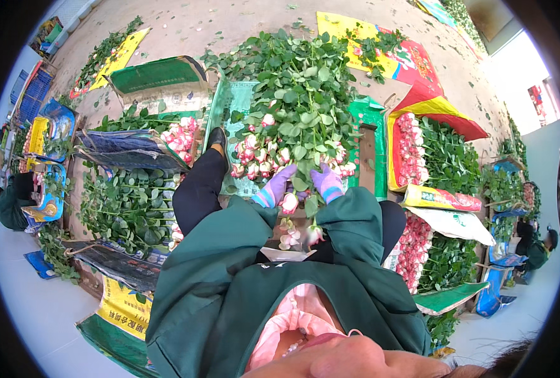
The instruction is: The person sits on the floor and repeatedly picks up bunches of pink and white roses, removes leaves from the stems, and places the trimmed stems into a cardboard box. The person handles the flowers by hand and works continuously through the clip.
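Purple knitted gloves with blue bands cover both hands. My left hand is at the near edge of a large heap of cut roses, beside a pink-and-white rose bloom that hangs over my lap. My right hand is a little to the right, its fingers at leafy rose stems between the two hands. Leaves hide the fingertips, so the grip of each hand is unclear. More pink-edged white blooms lie left of the stems, on a green woven sack. Further blooms are below my hands, near my lap.
Wrapped rose bundles lie at the right and at the left, among folded woven sacks. A wooden board is right of the heap. Loose leaves dot the floor. Other people sit at the far left and far right.
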`<state>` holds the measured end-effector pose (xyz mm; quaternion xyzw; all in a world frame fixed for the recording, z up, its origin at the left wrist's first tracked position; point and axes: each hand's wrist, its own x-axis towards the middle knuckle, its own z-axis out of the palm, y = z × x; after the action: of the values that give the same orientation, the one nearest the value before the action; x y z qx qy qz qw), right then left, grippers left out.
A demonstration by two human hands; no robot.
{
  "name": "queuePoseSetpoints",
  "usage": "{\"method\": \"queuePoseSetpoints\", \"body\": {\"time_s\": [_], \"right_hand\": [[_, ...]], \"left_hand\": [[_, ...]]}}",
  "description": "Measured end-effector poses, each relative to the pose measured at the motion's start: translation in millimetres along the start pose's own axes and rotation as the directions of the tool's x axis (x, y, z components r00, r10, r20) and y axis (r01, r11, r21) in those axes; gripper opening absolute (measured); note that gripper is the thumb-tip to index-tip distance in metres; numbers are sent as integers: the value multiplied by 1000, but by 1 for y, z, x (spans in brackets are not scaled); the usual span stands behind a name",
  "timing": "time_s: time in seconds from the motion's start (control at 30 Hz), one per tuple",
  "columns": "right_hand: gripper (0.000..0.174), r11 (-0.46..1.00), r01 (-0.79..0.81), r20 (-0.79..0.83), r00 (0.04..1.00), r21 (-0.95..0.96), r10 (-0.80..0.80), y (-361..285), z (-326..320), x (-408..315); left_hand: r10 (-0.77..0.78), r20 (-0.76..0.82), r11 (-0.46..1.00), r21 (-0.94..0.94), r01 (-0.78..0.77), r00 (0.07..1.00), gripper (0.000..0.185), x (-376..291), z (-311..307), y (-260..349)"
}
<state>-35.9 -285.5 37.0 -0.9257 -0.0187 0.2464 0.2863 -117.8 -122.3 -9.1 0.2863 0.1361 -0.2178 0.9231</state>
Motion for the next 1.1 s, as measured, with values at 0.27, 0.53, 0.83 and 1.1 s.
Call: {"method": "queuePoseSetpoints", "body": {"time_s": [0.27,0.53,0.83,1.1], "right_hand": [[65,875,181,-257,964,449,-68,1,-14,-32],[32,348,307,-221,938,886,-267,25,-40,-7],[43,215,-353,410,834,911,-369,22,15,-54],[28,518,49,166,918,854,-361,16,22,-65]], "left_hand": [[242,-108,941,269,-206,964,26,-27,15,3],[210,-99,950,258,-178,973,32,-42,21,-17],[174,-193,955,272,-117,966,19,-39,15,-15],[201,-253,920,381,-94,946,18,-42,19,-15]]}}
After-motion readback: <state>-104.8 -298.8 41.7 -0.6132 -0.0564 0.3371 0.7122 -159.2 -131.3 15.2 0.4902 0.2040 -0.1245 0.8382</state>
